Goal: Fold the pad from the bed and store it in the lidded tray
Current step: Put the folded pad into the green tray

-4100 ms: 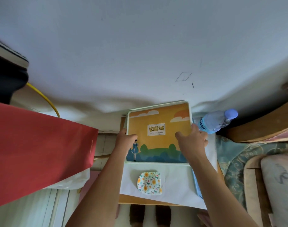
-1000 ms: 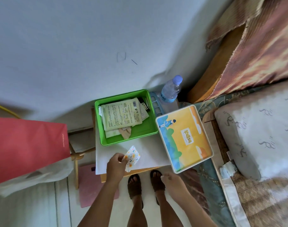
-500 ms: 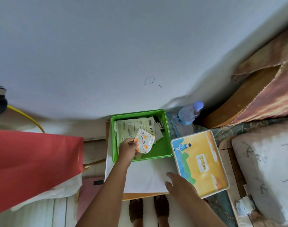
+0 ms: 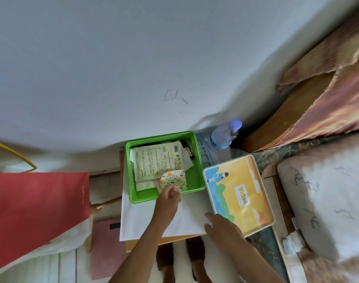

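The folded floral pad (image 4: 173, 178) lies in the open green tray (image 4: 196, 176), on top of several paper packets (image 4: 158, 160). My left hand (image 4: 170, 196) is at the pad's near edge, over the tray's front rim, with its fingers closed on that edge. The tray's lid (image 4: 239, 195), orange and blue with a picture, lies face up to the right of the tray, partly over the bed's edge. My right hand (image 4: 221, 225) rests with its fingers apart on the white sheet (image 4: 139, 219), at the lid's near left corner, holding nothing.
The tray stands on a small wooden table against the wall. A water bottle (image 4: 225, 133) and a blue plastic rack (image 4: 204, 152) stand behind the lid. A red bag (image 4: 37, 211) hangs at the left. A grey pillow (image 4: 327, 197) lies on the bed at the right.
The lid came off the tray and was laid to its right. My left hand picked the pad off the white sheet and lowered it into the tray. My right hand moved to the lid's corner.
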Demonstrator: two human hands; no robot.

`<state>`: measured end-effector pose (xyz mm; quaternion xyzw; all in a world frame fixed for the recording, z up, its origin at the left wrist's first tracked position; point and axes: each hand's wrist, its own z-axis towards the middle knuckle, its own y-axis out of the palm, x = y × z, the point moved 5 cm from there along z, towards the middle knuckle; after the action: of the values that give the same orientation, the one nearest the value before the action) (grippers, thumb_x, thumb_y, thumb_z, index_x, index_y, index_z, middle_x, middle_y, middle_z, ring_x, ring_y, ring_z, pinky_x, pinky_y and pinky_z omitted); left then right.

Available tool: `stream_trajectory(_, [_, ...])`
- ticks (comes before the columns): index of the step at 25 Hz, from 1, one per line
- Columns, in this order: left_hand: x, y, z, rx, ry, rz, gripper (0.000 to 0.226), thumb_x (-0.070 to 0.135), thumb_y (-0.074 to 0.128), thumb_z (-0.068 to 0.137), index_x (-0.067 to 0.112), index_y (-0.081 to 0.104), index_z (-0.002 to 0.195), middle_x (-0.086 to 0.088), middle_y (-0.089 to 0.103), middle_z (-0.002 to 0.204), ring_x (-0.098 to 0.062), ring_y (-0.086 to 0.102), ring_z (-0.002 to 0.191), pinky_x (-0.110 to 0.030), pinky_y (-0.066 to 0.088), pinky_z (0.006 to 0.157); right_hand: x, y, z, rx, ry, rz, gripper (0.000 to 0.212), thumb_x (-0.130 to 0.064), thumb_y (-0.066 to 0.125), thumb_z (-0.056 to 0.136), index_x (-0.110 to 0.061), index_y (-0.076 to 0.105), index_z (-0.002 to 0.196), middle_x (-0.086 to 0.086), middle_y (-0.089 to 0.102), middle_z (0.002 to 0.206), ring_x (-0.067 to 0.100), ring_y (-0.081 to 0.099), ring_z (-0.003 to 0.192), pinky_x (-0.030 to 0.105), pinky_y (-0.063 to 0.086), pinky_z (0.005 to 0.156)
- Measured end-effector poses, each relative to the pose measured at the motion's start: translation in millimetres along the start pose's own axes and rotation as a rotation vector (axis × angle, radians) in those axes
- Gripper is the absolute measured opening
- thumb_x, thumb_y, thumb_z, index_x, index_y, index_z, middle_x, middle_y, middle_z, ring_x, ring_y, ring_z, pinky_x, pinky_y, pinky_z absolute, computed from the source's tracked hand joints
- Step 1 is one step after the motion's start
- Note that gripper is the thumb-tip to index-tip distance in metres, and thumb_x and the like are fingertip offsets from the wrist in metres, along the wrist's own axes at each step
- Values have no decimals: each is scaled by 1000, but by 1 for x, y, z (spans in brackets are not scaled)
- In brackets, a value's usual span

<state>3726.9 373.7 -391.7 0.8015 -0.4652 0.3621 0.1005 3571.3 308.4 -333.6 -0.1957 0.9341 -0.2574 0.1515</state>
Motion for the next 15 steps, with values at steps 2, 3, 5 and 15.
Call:
stream_trajectory(2, [-6,33,-6,-116,-75,4,10,27,55,90,21,63,88,-4,66,82,-23,64,85,-32,44,75,8,-1,-5,-3,14,-9,39,-30,29,99,-22,36,137,6,51,134,24,49,126,34,40,104])
stream_trajectory(3, [-8,48,-6,-150,-98,9,13,31,57,89,20,64,91,-6,66,87,-23,63,86,-33,45,77,13,-1,-8,-5,24,-2,39,-30,29,100,-22,36,137,6,51,134,24,49,126,35,40,105])
stream_trajectory(5, [-10,76,-2,-187,-146,-6,33,31,62,88,10,61,113,-11,65,109,-25,62,97,-37,49,86,23,1,-10,-6,44,9,39,-32,29,100,-22,37,136,6,52,133,24,50,125,35,40,105])
stream_trajectory(15, [-7,127,10,-234,-183,-87,8,9,61,89,2,66,92,-3,59,66,-12,55,59,-20,45,60,79,8,-19,119,149,162,43,-27,34,100,-25,32,142,0,38,147,21,45,129,33,41,103])
